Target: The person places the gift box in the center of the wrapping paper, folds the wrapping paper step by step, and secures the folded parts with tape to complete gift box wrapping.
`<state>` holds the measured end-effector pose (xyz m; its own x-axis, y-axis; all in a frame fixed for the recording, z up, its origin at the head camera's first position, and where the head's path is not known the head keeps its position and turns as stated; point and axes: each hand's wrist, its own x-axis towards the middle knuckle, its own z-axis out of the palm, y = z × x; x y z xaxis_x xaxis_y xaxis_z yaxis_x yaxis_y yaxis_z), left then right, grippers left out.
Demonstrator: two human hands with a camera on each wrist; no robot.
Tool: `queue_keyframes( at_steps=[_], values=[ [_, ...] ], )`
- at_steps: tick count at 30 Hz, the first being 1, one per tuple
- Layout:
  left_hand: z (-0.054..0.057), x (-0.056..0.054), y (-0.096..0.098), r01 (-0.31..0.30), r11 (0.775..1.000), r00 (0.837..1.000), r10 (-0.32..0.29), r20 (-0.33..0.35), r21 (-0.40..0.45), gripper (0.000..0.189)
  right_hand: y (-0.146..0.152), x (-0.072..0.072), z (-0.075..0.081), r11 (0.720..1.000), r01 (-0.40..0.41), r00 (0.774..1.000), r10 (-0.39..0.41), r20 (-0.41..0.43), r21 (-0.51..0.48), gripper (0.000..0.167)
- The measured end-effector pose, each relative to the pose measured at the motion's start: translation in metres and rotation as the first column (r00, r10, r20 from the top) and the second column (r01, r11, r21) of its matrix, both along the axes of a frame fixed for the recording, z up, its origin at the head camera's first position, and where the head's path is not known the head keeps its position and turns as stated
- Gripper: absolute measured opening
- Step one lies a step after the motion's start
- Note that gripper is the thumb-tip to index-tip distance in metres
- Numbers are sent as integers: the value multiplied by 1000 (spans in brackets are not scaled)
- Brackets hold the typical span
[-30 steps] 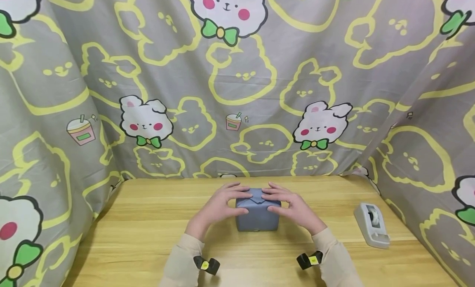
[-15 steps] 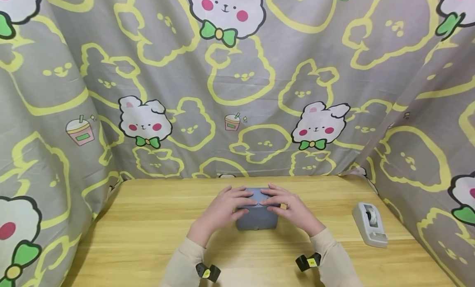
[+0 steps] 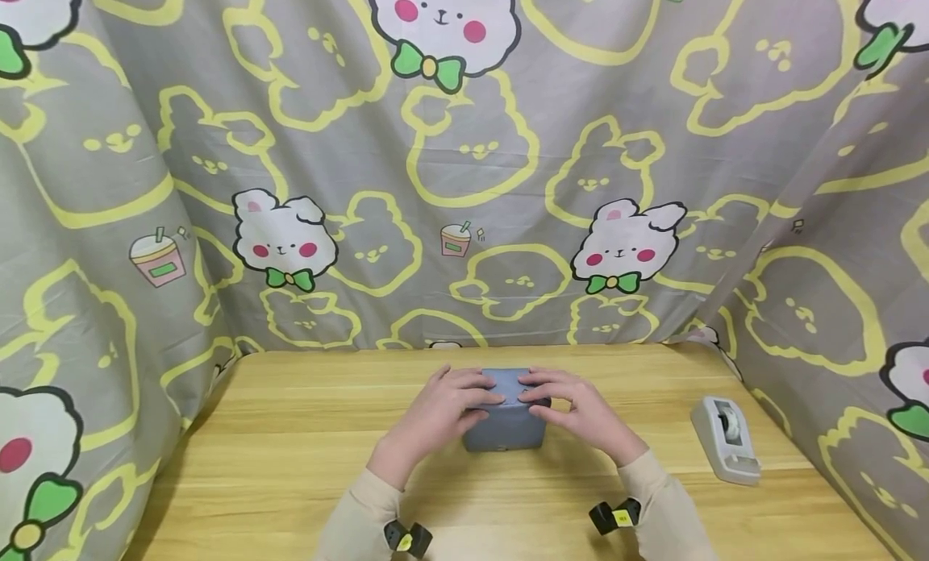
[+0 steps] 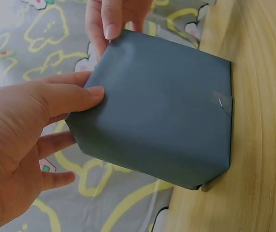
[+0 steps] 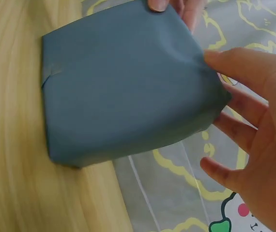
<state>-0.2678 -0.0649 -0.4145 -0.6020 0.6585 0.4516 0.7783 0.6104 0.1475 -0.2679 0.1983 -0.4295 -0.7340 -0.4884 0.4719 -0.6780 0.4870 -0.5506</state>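
A box wrapped in blue-grey paper (image 3: 504,432) stands on the table between both hands. My left hand (image 3: 441,408) pinches the paper along its upper left edge, thumb on the near face and fingers on top. On the other side my right hand (image 3: 583,409) pinches the upper right edge in the same way. In the left wrist view, a small piece of clear tape (image 4: 220,101) sticks to the box's lower edge. A pointed paper corner juts out by the right fingers in the right wrist view. The far side of the box is hidden.
A grey tape dispenser (image 3: 726,440) with a roll of clear tape stands on the wooden table (image 3: 290,464), to the right. A patterned grey curtain (image 3: 348,247) hangs behind the table and along both sides. Each wrist wears a small black camera.
The pointed flap on top, raised and visible a second ago, now lies flatter under the fingers. The hands came closer together over the top, then drew slightly apart toward the side edges.
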Motion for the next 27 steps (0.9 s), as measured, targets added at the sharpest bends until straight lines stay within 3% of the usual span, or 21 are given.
queue_keyframes(
  at_steps=[10,13,18,23,25,27],
  values=[
    [1,1,1,-34,999,999,34,9,-5,31,14,14,4,997,23,995,-16,95,-72,22],
    [0,0,0,-21,1000,1000,21,6,15,29,29,22,7,992,60,994,-49,97,-114,23],
    [-1,-3,1,11,999,1000,-11,-13,38,28,66,38,6,969,193,979,-180,94,-156,24],
    [-3,-4,1,6,999,1000,-7,15,49,29,112,57,3,923,349,937,-336,97,-164,25],
    [-3,-4,0,-2,999,999,1,32,51,29,131,64,1,889,426,905,-415,97,-167,25],
    [-3,-4,-1,-9,999,999,6,45,52,29,150,72,-1,837,515,857,-503,111,-185,24]
  ],
)
